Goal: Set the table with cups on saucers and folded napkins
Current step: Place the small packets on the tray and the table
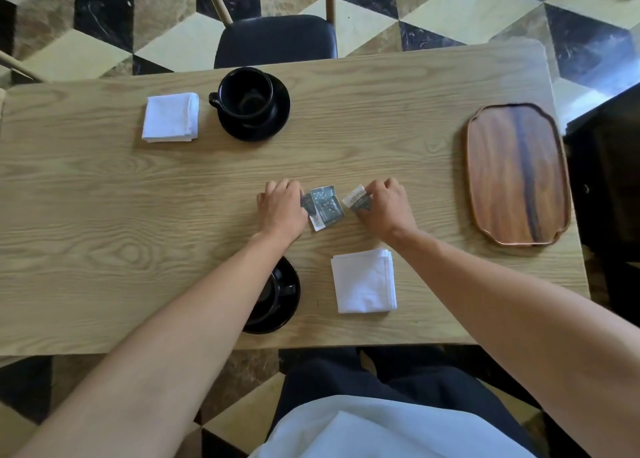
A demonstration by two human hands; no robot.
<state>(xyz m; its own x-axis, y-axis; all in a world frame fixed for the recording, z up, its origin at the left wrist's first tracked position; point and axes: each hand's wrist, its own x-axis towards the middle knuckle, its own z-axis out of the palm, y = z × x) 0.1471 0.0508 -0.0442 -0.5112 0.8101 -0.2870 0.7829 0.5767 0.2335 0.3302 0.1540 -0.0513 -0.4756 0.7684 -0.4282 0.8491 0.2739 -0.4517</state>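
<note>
A black cup (246, 95) stands on a black saucer (277, 118) at the far side of the wooden table (104, 194), with a folded white napkin (170, 117) to its left. At the near edge a second black cup (277, 293) on its saucer (289, 305) is partly hidden by my left forearm; a folded white napkin (363, 281) lies to its right. In the table's middle my left hand (281, 206) pinches small grey packets (323, 206). My right hand (388, 205) pinches another grey packet (358, 199).
A wooden tray (516, 173) lies at the table's right end. A black-cushioned chair (277, 38) stands behind the far edge. Dark furniture (609, 167) sits to the right of the table. The floor is patterned tile.
</note>
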